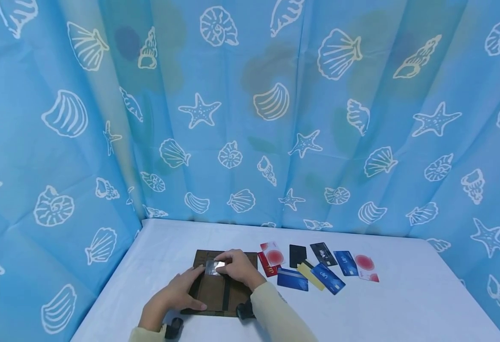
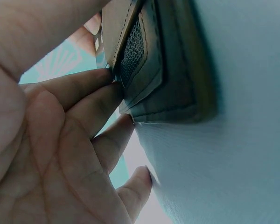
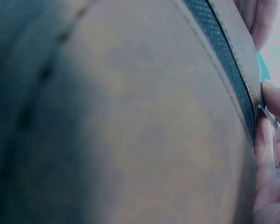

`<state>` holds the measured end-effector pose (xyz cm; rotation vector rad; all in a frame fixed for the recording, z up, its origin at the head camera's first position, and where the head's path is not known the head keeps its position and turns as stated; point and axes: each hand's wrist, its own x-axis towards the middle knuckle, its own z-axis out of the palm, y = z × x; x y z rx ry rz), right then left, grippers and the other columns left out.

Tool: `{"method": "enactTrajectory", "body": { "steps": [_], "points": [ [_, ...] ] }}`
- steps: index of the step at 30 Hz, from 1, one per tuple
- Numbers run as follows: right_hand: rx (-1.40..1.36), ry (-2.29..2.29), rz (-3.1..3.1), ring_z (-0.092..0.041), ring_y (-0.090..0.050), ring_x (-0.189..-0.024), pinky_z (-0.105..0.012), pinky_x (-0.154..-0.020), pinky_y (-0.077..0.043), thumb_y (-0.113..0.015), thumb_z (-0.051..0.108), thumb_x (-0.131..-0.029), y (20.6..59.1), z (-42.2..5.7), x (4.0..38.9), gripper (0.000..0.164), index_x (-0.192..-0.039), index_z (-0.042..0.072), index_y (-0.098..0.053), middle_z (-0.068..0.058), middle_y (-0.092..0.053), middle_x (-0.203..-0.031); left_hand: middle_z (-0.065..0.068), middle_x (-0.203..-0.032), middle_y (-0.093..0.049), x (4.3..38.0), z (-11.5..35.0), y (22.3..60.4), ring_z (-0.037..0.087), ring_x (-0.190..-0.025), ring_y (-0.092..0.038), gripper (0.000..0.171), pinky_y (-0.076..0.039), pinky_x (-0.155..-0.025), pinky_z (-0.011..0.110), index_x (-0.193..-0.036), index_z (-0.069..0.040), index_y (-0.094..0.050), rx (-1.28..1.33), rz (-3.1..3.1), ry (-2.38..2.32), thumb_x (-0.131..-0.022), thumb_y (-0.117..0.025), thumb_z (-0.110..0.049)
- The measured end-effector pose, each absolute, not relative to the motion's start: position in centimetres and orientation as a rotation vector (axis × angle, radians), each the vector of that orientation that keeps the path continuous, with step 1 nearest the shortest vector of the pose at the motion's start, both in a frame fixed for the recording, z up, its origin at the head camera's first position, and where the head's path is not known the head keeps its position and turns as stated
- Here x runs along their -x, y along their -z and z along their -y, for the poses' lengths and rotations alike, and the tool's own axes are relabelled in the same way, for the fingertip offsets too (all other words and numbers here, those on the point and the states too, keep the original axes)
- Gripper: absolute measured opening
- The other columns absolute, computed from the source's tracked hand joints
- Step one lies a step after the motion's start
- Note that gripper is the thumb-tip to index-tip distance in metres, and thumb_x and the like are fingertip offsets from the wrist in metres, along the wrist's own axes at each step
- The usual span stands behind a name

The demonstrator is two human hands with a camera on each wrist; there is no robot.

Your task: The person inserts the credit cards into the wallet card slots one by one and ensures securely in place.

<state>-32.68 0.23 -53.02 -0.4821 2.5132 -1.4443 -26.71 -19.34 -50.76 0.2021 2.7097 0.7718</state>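
A brown leather wallet [image 1: 212, 290] lies spread open on the white table, a dark strip running down its middle. My right hand [image 1: 238, 268] pinches a shiny, glare-covered card [image 1: 209, 268] over the upper left part of the wallet. My left hand [image 1: 180, 290] rests along the wallet's left side, thumb low on the leather. In the left wrist view its fairly straight fingers [image 2: 91, 105] touch the wallet's edge beside a stitched pocket with dark mesh [image 2: 133, 51]. The right wrist view shows mostly blurred leather [image 3: 168, 121]; whether the card's lower end sits inside a pocket I cannot tell.
Right of the wallet lie several loose cards, among them a red one [image 1: 268, 269], a black one [image 1: 297, 256], a yellow one [image 1: 316, 281] and a blue one [image 1: 292, 279]. A blue shell-patterned curtain [image 1: 250, 142] hangs behind the table [image 1: 361, 313] and along its sides.
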Motion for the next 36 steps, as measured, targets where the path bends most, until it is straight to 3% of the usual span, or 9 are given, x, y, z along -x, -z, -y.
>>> {"method": "enactTrajectory", "body": {
  "steps": [20, 36],
  "points": [
    [0.509, 1.45, -2.432, -0.017, -0.056, -0.08, -0.03, -0.072, -0.052, -0.07, 0.008, -0.089, 52.79, -0.38, 32.26, 0.014, -0.1, 0.014, -0.076, 0.002, -0.066, -0.088, 0.023, -0.154, -0.04, 26.48, 19.43, 50.74, 0.045, -0.144, -0.031, 0.099, -0.017, -0.119, 0.067, -0.15, -0.007, -0.039, -0.224, -2.665, -0.799, -0.069, -0.091, -0.031],
    [0.558, 1.344, -2.468, -0.013, -0.058, -0.086, -0.034, -0.078, -0.055, -0.069, 0.015, -0.091, 52.62, -0.38, 32.38, 0.01, -0.096, 0.019, -0.078, 0.005, -0.066, -0.095, 0.021, -0.154, -0.039, 26.65, 19.57, 50.85, 0.044, -0.145, -0.031, 0.1, -0.018, -0.119, 0.067, -0.15, -0.009, -0.039, -0.198, -2.683, -0.771, -0.068, -0.091, -0.034]
  ]
}}
